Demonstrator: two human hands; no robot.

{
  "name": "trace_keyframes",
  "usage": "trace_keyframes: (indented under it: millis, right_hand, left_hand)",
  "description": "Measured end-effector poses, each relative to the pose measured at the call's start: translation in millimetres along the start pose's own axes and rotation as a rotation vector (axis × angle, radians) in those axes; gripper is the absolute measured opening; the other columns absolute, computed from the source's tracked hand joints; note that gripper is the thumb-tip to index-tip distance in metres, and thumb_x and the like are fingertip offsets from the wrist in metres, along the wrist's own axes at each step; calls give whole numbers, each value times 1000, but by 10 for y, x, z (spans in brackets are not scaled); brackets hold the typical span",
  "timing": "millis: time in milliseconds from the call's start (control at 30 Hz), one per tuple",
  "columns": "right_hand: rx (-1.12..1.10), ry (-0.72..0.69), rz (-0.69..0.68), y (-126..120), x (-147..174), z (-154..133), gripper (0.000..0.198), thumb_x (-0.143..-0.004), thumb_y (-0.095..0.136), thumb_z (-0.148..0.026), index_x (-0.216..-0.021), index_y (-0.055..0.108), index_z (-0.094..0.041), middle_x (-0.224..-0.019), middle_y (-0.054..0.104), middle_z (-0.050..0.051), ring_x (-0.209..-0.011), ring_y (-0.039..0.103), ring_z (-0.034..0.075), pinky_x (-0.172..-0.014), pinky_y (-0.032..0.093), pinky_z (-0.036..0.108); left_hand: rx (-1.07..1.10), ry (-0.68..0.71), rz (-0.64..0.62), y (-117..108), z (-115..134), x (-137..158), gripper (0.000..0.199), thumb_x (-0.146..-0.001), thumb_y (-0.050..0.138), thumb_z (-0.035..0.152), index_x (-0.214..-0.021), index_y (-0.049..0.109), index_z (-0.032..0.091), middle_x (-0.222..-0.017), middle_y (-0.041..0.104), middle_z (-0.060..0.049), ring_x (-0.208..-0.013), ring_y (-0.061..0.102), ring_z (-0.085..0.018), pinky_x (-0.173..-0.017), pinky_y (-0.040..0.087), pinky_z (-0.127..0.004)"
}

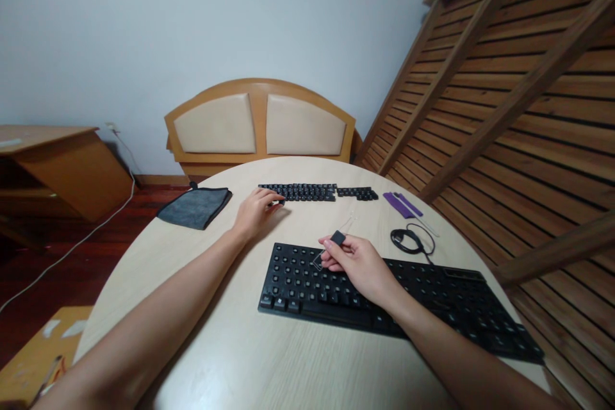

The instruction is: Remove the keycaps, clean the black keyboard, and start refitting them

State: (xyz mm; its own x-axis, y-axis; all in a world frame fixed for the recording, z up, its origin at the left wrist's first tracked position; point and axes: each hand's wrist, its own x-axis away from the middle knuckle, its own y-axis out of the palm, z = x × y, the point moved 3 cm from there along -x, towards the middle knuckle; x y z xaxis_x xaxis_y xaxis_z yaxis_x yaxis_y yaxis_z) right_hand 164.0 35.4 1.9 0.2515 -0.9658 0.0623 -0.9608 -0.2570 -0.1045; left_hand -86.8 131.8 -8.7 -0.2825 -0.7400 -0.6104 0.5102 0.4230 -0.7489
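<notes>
Round pale table (230, 346), wooden headboard (259, 118) behind: a black keyboard (336, 314) missing many keys lies partly beneath the right hand (358, 262), which pinches a wire puller (338, 238). Beyond, 2 groups of loose keys (307, 192) form rows; the left hand (259, 205) curls narrowly at the larger, its hold unclear. Pulling and lining up keys appears under way, calling next for straight placement. Lettering is too small to read.

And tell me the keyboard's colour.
The keyboard is black; the head view shows it best.

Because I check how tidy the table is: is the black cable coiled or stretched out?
Mostly coiled: the black cable lies in loops beside the keyboard's far edge.
</notes>
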Motion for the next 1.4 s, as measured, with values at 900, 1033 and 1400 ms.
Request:
trace_keyframes:
  millis: [900,1033,1400]
  right_hand:
    - [165,-33,-93,12,45,-108,24,-93,61,-35,-90,70,-13,-81,73,6,-72,70,15,-67,53,27]
    - [198,-68,-81,-51,33,-170,28,-93,60,-39,-86,70,-13,-80,74,7,-70,70,15,-67,52,27]
    - [303,-136,-106,-105,47,-195,32,-92,59,-43,-86,71,-14,-81,75,7,-72,69,17,-69,52,29]
  left_hand:
    - [-224,-92,-14,195,-333,21,18,-89,66,25,-102,78,24,-112,68,-8,-108,54,-29,-95,48,-42]
    - [-209,-90,-13,205,-333,22,17,-89,66,25,-103,77,23,-113,68,-8,-108,54,-29,-95,48,-42]
    - [-123,-73,17,190,-320,13,16,-86,67,19,-101,74,18,-112,67,-12,-106,56,-32,-95,47,-49]
